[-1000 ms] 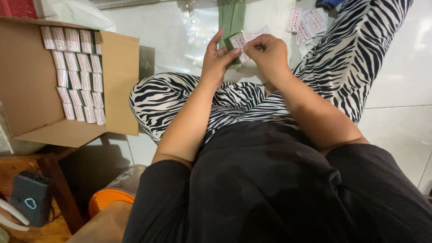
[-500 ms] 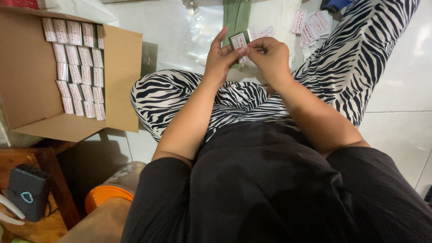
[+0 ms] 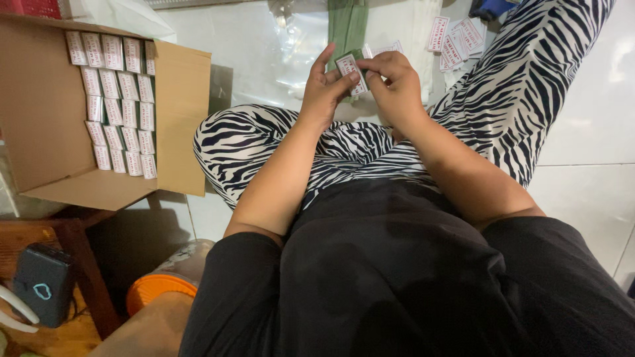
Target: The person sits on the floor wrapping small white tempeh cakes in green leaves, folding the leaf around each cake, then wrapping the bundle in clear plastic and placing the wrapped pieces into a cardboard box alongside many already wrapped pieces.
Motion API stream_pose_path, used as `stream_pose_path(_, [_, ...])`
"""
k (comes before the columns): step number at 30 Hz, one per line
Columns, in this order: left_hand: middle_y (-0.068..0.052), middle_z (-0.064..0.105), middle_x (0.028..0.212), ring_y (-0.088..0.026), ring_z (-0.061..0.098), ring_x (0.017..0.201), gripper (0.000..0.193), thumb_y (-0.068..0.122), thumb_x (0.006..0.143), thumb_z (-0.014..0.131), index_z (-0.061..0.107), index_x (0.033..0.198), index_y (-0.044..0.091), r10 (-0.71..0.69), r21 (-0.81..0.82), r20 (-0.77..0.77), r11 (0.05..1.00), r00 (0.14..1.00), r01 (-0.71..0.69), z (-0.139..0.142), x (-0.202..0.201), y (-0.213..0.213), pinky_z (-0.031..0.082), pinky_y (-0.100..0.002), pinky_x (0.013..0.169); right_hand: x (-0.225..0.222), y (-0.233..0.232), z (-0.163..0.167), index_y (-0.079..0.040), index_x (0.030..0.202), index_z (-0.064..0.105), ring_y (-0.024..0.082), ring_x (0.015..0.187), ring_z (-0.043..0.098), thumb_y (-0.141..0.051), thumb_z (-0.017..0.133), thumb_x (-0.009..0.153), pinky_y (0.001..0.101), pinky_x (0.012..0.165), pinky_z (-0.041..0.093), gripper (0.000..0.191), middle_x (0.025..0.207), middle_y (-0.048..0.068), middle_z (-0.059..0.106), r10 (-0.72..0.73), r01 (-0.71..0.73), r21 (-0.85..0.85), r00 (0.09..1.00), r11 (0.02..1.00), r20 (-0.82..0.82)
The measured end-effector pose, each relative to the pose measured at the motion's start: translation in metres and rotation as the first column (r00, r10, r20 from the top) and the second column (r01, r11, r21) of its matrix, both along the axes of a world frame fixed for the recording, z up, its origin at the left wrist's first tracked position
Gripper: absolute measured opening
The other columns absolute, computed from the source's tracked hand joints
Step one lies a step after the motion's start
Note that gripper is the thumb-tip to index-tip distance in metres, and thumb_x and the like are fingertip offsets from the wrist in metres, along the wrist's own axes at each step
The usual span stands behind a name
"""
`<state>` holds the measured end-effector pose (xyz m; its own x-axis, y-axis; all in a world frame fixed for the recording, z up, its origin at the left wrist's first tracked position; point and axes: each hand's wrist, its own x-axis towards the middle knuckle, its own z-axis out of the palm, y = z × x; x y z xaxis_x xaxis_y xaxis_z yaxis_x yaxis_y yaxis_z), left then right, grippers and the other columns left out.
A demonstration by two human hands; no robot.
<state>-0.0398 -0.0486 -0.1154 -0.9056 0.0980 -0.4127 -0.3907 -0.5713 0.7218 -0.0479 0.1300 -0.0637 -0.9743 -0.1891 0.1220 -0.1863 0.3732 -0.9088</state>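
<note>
Holding 1 small white packet (image 3: 348,68) up over the zebra-striped legs (image 3: 370,142), the left hand (image 3: 323,89) and right hand (image 3: 395,86) keep their fingers (image 3: 350,80) pinched on it just like 0.5 seconds before, while the cardboard box (image 3: 46,119) of packed rows has stayed put on the left.

Both hands meet above zebra-striped trousers, over the white tiled floor (image 3: 582,132). The left hand (image 3: 324,92) and right hand (image 3: 397,86) pinch 1 small white rectangular packet with red print (image 3: 349,68) between fingertips. Loose white-and-red packets (image 3: 456,43) lie on the floor just beyond the right knee. At left, an open brown cardboard box (image 3: 40,112) holds upright rows of matching packets (image 3: 116,99).
</note>
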Motion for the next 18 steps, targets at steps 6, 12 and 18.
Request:
stream_pose_path(6, [-0.010, 0.068, 0.121, -0.020, 0.070, 0.105, 0.079, 0.001, 0.089, 0.074, 0.033, 0.156, 0.008, 0.016, 0.141, 0.046, 0.990, 0.999, -0.022, -0.002, 0.003, -0.001, 0.060, -0.038, 0.093, 0.005, -0.005, -0.001, -0.003, 0.126, 0.070, 0.020, 0.101, 0.064, -0.015, 0.062, 0.106, 0.0290, 0.082, 0.054, 0.024, 0.116, 0.012, 0.065, 0.005, -0.001, -0.075, 0.998, 0.997, 0.061])
stream_pose_path(12, [-0.013, 0.068, 0.121, -0.021, 0.068, 0.102, 0.053, 0.000, 0.095, 0.077, 0.056, 0.143, -0.002, -0.204, -0.003, -0.009, 0.979, 0.979, 0.204, -0.004, 0.013, -0.004, 0.058, -0.035, 0.091, 0.008, 0.010, -0.010, -0.006, 0.126, 0.067, 0.027, 0.124, 0.059, -0.039, 0.039, 0.118, 0.0390, 0.113, 0.045, 0.044, 0.126, 0.014, 0.063, 0.086, -0.086, -0.015, 0.996, 0.996, -0.037])
stream_pose_path(18, [-0.010, 0.065, 0.113, -0.019, 0.069, 0.101, 0.034, 0.004, 0.097, 0.069, 0.053, 0.127, 0.005, -0.152, -0.010, -0.082, 0.988, 0.985, 0.151, 0.011, 0.035, 0.030, 0.059, -0.032, 0.089, 0.019, 0.014, -0.024, -0.014, 0.167, 0.016, 0.034, 0.148, 0.045, -0.074, 0.016, 0.110, 0.0519, 0.125, 0.034, 0.082, 0.165, 0.014, 0.034, 0.019, 0.021, -0.322, 0.993, 0.946, 0.120])
